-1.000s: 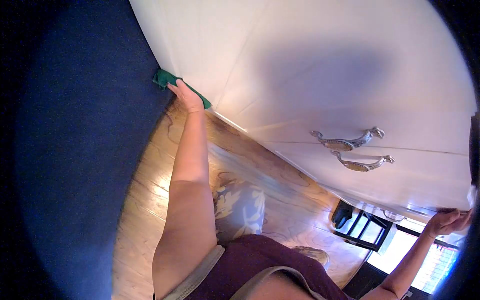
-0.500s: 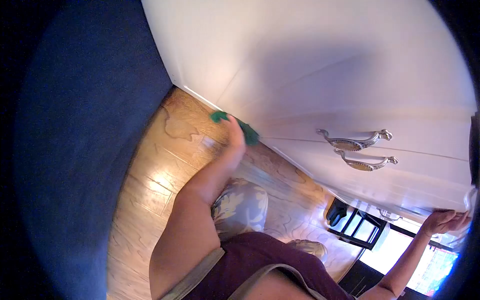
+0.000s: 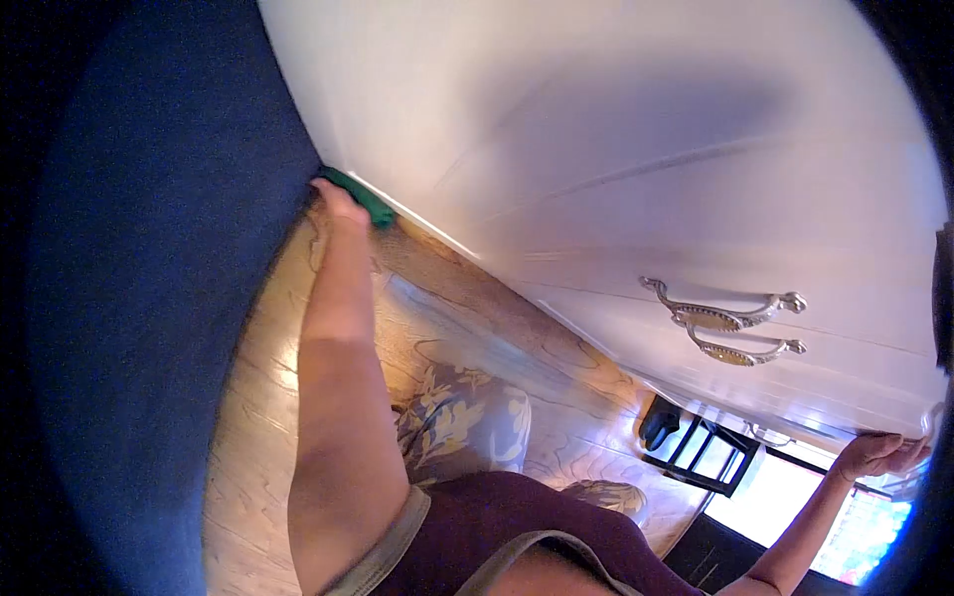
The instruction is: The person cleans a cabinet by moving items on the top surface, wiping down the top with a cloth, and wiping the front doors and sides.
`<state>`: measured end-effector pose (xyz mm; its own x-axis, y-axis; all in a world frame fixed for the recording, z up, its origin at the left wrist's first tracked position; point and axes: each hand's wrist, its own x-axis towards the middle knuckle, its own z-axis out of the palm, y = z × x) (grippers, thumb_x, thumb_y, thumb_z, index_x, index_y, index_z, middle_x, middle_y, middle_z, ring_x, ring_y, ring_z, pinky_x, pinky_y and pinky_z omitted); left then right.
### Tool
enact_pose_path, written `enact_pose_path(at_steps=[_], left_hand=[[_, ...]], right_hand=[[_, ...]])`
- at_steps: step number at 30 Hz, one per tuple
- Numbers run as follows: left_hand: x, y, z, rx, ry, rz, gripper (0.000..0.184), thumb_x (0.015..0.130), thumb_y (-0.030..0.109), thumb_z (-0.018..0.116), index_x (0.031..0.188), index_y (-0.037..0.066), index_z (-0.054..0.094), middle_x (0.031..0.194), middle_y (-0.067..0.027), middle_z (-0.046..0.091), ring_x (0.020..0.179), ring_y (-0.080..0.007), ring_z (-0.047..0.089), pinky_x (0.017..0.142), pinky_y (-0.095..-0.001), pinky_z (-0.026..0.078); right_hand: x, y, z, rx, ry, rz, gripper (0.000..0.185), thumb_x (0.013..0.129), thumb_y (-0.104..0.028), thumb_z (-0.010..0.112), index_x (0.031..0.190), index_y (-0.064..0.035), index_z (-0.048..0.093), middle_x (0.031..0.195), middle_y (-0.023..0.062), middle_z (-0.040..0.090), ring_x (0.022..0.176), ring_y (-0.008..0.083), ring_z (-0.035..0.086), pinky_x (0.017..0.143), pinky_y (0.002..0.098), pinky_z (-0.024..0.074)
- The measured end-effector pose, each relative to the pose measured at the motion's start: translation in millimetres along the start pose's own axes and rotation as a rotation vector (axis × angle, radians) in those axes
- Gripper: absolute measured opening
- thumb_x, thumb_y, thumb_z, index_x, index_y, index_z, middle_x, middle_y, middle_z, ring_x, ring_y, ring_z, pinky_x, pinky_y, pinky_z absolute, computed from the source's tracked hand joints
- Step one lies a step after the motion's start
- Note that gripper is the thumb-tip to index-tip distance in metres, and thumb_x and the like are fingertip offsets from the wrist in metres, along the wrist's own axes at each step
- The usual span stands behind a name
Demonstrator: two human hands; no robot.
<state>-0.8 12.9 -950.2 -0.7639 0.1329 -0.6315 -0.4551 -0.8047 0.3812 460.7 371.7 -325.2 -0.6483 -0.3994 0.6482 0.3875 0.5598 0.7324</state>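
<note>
My left hand (image 3: 343,205) holds a green cloth (image 3: 366,199) against the bottom edge of a white cabinet (image 3: 417,109), low by the floor where the cabinet meets a dark blue surface. The cloth lies along that edge, and my fingers point toward the blue surface. At the far right, my right hand (image 3: 879,457) rests at the cabinet's outer edge, its fingers apart and partly curved. Two ornate metal handles, an upper one (image 3: 720,316) and a lower one (image 3: 740,353), sit on the cabinet front between my hands.
The dark blue surface (image 3: 139,298) fills the left side. Wooden floor (image 3: 253,427) runs below the cabinet. A black frame-like stand (image 3: 711,457) and a dark object (image 3: 658,422) are at lower right, near a bright window (image 3: 860,536). My patterned-clothed knee (image 3: 462,417) is beneath me.
Over the last second, my left hand moved right along the cabinet's bottom edge with the cloth, then back left to the corner. My right hand stayed at the outer edge.
</note>
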Motion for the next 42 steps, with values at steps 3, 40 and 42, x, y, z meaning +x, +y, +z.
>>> enact_pose_path(at_steps=[3, 40, 42], left_hand=[[8, -10, -7, 0.024, 0.020, 0.125, 0.082, 0.090, 0.071, 0.020, 0.145, 0.011, 0.028, 0.149, -0.0075, 0.031, 0.135, -0.0279, 0.031, 0.113, -0.0411, 0.024], [-421, 65, 345, 1.106, -0.595, 1.970, 0.043, 0.094, 0.031, 0.043, 0.125, 0.000, 0.043, 0.141, -0.0294, 0.024, 0.135, -0.0523, 0.008, 0.103, -0.0673, 0.006], [-436, 101, 388, 0.937, -0.537, 2.239, 0.043, 0.096, 0.032, 0.037, 0.126, 0.003, 0.046, 0.141, -0.0279, 0.030, 0.135, -0.0507, 0.014, 0.105, -0.0664, 0.010]], right_hand=[[-6, 10, -2, -0.121, -0.019, 0.026, 0.045, 0.099, -0.035, 0.040, 0.124, 0.0025, 0.042, 0.125, 0.0248, 0.046, 0.112, 0.0355, 0.052, 0.095, 0.0447, 0.0465], [24, -25, -8, 0.233, 0.201, 0.090, 0.041, 0.098, -0.023, 0.041, 0.126, 0.0047, 0.052, 0.141, 0.0222, 0.036, 0.134, 0.0330, 0.031, 0.112, 0.0432, 0.0246], [19, -21, -9, 0.211, 0.189, 0.081, 0.041, 0.098, -0.023, 0.041, 0.125, 0.0058, 0.052, 0.141, 0.0219, 0.036, 0.134, 0.0331, 0.031, 0.112, 0.0426, 0.0251]])
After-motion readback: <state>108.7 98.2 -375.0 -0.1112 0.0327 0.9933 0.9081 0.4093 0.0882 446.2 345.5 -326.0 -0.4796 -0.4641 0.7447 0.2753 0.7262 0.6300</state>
